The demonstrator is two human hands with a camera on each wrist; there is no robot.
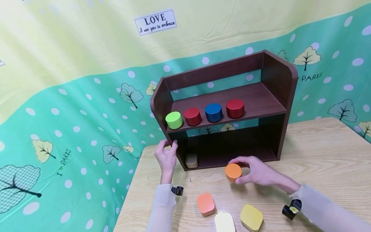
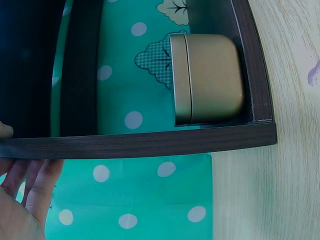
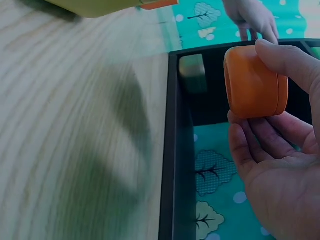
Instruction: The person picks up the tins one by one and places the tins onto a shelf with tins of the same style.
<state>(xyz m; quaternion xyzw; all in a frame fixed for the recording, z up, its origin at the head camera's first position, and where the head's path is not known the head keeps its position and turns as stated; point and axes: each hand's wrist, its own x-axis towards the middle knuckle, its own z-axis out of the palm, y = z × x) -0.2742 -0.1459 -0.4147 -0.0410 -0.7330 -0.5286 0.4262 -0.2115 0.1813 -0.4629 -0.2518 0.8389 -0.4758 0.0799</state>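
Note:
My right hand point(image 1: 256, 170) holds an orange round tin point(image 1: 233, 172) between thumb and fingers, just in front of the lower opening of a dark brown wooden shelf point(image 1: 279, 135). In the right wrist view the orange tin point(image 3: 255, 82) is tipped on its side, clear of the table. At the shelf's left side panel point(image 2: 135, 145), my left hand point(image 1: 166, 158) grips the edge, thumb on the inner face and fingers outside. A gold square tin point(image 2: 215, 77) stands in the lower left corner of the shelf.
Along the upper shelf's front edge stand round tins: green point(image 1: 174, 120), red point(image 1: 192, 116), blue point(image 1: 213, 112) and another red one point(image 1: 235, 108). On the wooden table point(image 1: 318, 154) lie a coral square tin point(image 1: 206, 204), a pale cream tin point(image 1: 224, 222) and a yellow tin point(image 1: 251, 217).

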